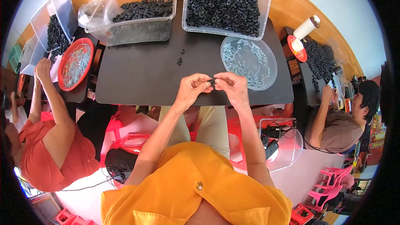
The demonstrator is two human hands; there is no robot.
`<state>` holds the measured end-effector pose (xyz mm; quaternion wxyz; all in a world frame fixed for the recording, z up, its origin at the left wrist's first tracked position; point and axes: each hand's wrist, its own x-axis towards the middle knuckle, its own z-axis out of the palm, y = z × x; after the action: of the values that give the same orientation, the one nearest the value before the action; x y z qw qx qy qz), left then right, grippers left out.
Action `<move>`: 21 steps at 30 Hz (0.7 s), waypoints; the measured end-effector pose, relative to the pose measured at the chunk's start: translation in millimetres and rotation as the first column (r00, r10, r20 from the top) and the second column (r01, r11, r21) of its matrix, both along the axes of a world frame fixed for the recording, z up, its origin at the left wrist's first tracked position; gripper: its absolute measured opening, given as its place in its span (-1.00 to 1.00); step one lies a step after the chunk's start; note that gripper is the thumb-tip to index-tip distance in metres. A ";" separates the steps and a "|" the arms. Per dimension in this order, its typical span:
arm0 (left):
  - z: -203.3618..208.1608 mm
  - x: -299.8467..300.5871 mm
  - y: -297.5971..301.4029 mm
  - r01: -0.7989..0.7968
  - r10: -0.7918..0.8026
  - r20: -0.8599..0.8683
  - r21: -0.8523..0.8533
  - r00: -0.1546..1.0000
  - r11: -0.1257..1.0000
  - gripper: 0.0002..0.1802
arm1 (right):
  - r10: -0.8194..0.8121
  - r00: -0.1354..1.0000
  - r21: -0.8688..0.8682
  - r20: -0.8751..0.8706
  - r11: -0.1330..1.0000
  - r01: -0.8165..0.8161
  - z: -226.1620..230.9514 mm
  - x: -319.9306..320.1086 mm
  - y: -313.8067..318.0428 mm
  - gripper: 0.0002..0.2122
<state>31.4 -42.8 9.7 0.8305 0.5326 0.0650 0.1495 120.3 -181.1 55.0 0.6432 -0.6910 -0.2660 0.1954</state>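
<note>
Between my fingertips is a small black plastic part [212, 82], held just above the near edge of the dark table. My left hand [194, 88] pinches it from one side, and my right hand [234, 87] pinches it from the other. Much of the part is hidden by the fingers. Two similar black pieces [179, 61] lie on the table beyond my hands. Right behind my right hand sits a round clear tray [266, 84] with many small shiny metal-looking bits, perhaps springs.
A clear bin [189, 28] heaped with black parts stands at the back, beside another clear bin [137, 36] partly filled. People work at side tables: one in a red top [58, 154] on the left, near a red round tray [61, 81], another in brown [333, 129] on the right.
</note>
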 end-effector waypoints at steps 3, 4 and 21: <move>0.3 -1.6 1.7 -0.001 0.001 0.002 0.009 1.000 1.000 -0.86 | 0.018 0.999 -0.058 0.050 0.998 -0.016 2.4 -2.7 2.9 -0.89; 0.5 -1.4 1.4 0.000 0.000 0.004 0.017 1.000 1.000 -0.86 | 0.026 0.996 -0.098 0.087 0.995 -0.018 5.0 -4.1 2.6 -0.89; 2.9 -3.9 -8.0 -0.092 0.105 -0.051 0.210 0.993 0.973 -0.91 | 0.045 0.778 -0.255 0.626 0.955 0.151 9.0 -20.4 9.0 -0.93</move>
<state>27.6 -50.8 12.6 0.7596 0.6167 0.1010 0.1802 100.0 -172.1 64.0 0.4147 -0.8107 -0.4125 -0.0263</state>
